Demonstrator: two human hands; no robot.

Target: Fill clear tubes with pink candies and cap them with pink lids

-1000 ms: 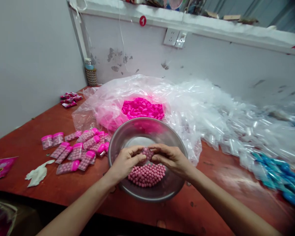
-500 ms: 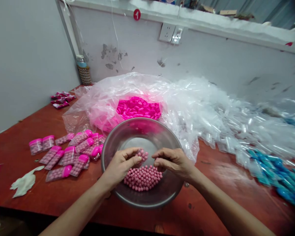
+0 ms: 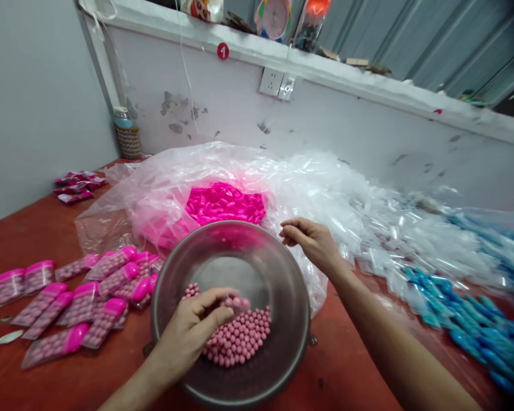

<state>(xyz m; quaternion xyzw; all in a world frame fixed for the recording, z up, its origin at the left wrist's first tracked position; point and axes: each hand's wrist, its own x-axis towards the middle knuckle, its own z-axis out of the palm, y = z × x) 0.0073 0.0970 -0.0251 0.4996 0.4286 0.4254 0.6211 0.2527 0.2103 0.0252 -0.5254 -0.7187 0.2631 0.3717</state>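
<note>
A wide metal bowl (image 3: 231,273) holds a heap of small pink beads (image 3: 240,342), with a few more at its left side. Over the heap, my left hand (image 3: 188,328) is closed on a small clear case of pink beads (image 3: 239,302), mostly hidden by my fingers. Past the bowl's far right rim hovers my right hand (image 3: 310,242), thumb and fingers pinched together; I cannot make out anything between them. Behind the bowl, bright pink caps (image 3: 227,202) lie in an open plastic bag (image 3: 163,171).
Filled bead cases with pink caps (image 3: 83,302) lie to the left. Clear empty cases (image 3: 338,188) pile up at the back right, near blue and teal pieces (image 3: 471,325). Dark pink packets (image 3: 77,185) and a bottle in a woven sleeve (image 3: 127,134) stand farther back.
My right hand has moved away from the left, up and right past the bowl's rim. My left hand has lowered toward the beads. The view has shifted, showing more of the shelf.
</note>
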